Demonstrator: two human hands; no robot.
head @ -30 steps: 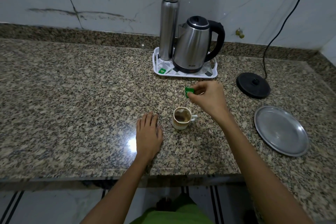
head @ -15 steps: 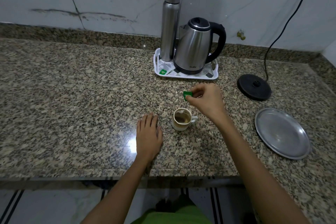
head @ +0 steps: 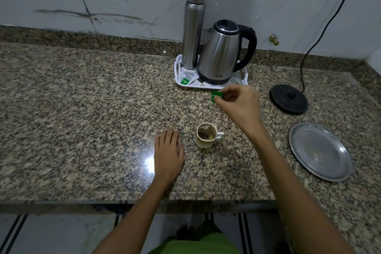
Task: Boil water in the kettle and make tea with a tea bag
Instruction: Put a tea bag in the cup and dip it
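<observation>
Fingers of the right hand (head: pixel 239 105) pinch a green tea-bag tag (head: pixel 216 96) above the cup (head: pixel 206 138), where the tea bag (head: pixel 204 131) sits in brown liquid. Beside the cup, the left hand (head: pixel 168 154) lies flat on the granite counter (head: pixel 82 109) — fingers straight. Behind, the kettle (head: pixel 220 53) stands on a white tray (head: pixel 179 74), off its black base (head: pixel 289 99).

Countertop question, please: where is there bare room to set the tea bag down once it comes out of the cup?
The steel plate at the right lies bare. So does the wide granite stretch left of the left hand and white tray. It is crowded between the cup, right hand, tray and kettle base.
</observation>
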